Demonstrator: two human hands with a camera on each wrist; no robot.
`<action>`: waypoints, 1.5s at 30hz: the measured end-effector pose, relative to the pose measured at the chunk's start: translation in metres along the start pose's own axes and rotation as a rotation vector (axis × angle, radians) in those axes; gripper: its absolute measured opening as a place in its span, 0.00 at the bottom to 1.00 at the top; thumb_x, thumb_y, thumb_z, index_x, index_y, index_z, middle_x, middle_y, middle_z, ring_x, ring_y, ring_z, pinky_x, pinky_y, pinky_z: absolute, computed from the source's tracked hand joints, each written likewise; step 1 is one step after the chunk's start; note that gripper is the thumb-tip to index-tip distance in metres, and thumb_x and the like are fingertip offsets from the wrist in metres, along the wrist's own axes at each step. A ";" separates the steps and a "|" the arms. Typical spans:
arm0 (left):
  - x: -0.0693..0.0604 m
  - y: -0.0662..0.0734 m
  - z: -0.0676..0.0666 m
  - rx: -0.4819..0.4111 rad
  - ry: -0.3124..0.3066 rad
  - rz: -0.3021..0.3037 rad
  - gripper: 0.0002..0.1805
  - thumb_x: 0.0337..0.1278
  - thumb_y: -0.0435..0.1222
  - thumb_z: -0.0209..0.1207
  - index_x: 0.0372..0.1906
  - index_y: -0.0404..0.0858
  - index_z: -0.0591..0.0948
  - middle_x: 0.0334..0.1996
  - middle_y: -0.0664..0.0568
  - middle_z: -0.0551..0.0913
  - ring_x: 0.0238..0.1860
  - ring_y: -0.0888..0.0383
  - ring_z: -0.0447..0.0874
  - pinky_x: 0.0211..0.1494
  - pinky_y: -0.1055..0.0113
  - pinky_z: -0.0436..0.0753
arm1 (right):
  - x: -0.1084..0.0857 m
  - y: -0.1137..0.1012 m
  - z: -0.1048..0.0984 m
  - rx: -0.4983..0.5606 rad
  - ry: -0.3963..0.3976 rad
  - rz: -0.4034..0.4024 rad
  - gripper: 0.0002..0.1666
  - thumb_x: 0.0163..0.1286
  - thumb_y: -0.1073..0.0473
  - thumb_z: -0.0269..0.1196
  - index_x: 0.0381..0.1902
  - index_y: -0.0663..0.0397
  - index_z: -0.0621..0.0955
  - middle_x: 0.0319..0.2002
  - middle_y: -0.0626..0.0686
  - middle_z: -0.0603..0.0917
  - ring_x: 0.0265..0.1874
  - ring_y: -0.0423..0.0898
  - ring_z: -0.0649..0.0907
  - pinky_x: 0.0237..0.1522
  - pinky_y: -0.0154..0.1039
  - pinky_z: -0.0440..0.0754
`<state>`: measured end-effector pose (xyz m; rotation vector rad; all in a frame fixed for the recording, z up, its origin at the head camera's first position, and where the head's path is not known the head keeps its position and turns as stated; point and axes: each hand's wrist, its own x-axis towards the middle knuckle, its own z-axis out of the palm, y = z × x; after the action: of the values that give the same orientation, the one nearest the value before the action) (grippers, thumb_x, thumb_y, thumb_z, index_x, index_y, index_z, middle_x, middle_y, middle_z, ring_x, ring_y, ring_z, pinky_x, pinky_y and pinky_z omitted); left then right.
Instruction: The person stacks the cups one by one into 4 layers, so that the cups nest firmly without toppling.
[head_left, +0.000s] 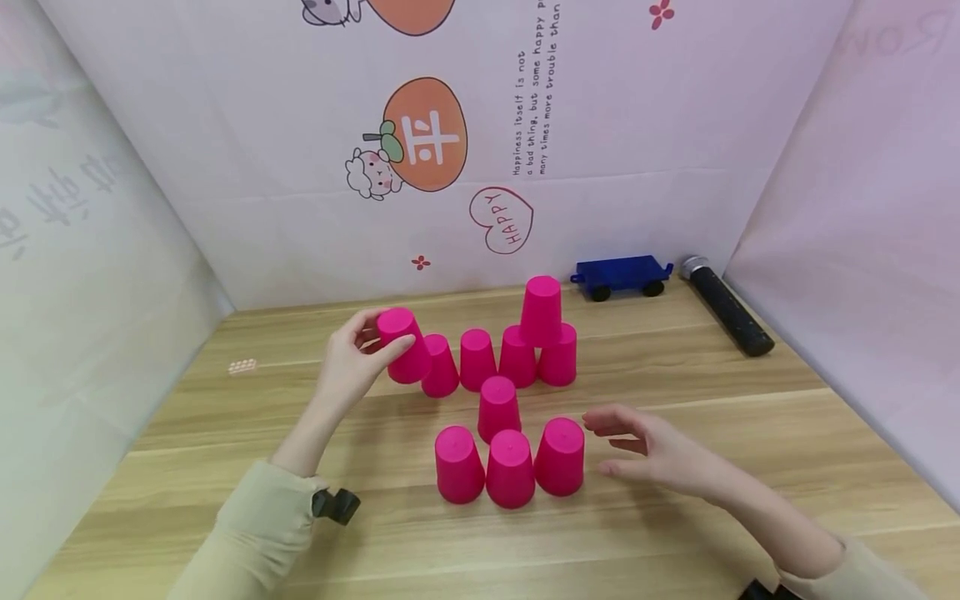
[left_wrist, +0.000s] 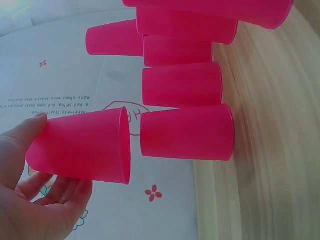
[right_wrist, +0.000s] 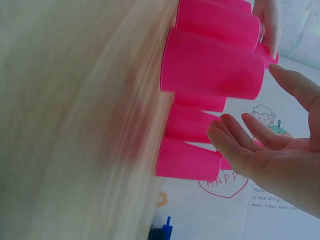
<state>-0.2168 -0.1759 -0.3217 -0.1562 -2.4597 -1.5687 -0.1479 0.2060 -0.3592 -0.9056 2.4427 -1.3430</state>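
Observation:
My left hand [head_left: 351, 357] grips a pink plastic cup [head_left: 406, 348], mouth down and slightly tilted, above the table by the left end of the back row. In the left wrist view the held cup [left_wrist: 82, 146] is apart from the nearest standing cup [left_wrist: 187, 133]. Several upside-down cups form that row, and another cup [head_left: 542, 311] sits across the two rightmost. A single cup [head_left: 498, 408] stands between this row and three front cups. Beside the front right cup [head_left: 560, 457] my right hand [head_left: 656, 450] hovers with loosely bent fingers, holding nothing.
A blue toy wagon [head_left: 621, 275] stands at the back right against the printed cloth wall [head_left: 300, 208]. Right of it lies a black microphone [head_left: 727, 308]. White cloth sides bound the wooden table [head_left: 247, 433] left and right.

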 end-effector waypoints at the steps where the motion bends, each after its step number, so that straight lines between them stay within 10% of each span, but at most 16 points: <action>1: 0.003 0.001 0.001 0.000 0.001 0.002 0.31 0.47 0.48 0.68 0.58 0.43 0.73 0.52 0.48 0.79 0.52 0.52 0.78 0.59 0.58 0.79 | -0.001 -0.001 0.001 0.003 0.009 -0.007 0.29 0.61 0.60 0.66 0.57 0.67 0.71 0.55 0.66 0.76 0.53 0.28 0.75 0.54 0.45 0.80; 7: 0.019 0.009 0.012 -0.004 0.000 0.037 0.31 0.48 0.46 0.68 0.58 0.41 0.74 0.52 0.46 0.79 0.53 0.50 0.79 0.59 0.58 0.79 | -0.003 -0.002 0.010 0.024 0.073 -0.014 0.29 0.60 0.61 0.67 0.57 0.67 0.71 0.55 0.64 0.77 0.54 0.35 0.76 0.54 0.27 0.77; 19: 0.043 0.012 0.037 -0.035 -0.045 0.083 0.29 0.49 0.45 0.68 0.57 0.42 0.75 0.50 0.47 0.80 0.51 0.51 0.80 0.57 0.58 0.80 | 0.008 -0.003 0.027 0.077 0.054 0.052 0.34 0.58 0.56 0.68 0.58 0.66 0.71 0.55 0.63 0.77 0.56 0.62 0.76 0.55 0.53 0.77; 45: 0.049 0.006 0.054 -0.037 -0.072 0.074 0.27 0.51 0.42 0.67 0.57 0.41 0.74 0.51 0.46 0.79 0.53 0.49 0.78 0.59 0.57 0.79 | 0.024 -0.002 0.027 0.050 0.060 0.074 0.28 0.58 0.56 0.68 0.53 0.63 0.74 0.48 0.59 0.80 0.50 0.56 0.79 0.53 0.49 0.80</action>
<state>-0.2704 -0.1258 -0.3267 -0.3115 -2.4493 -1.6047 -0.1539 0.1723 -0.3707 -0.7668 2.4490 -1.4187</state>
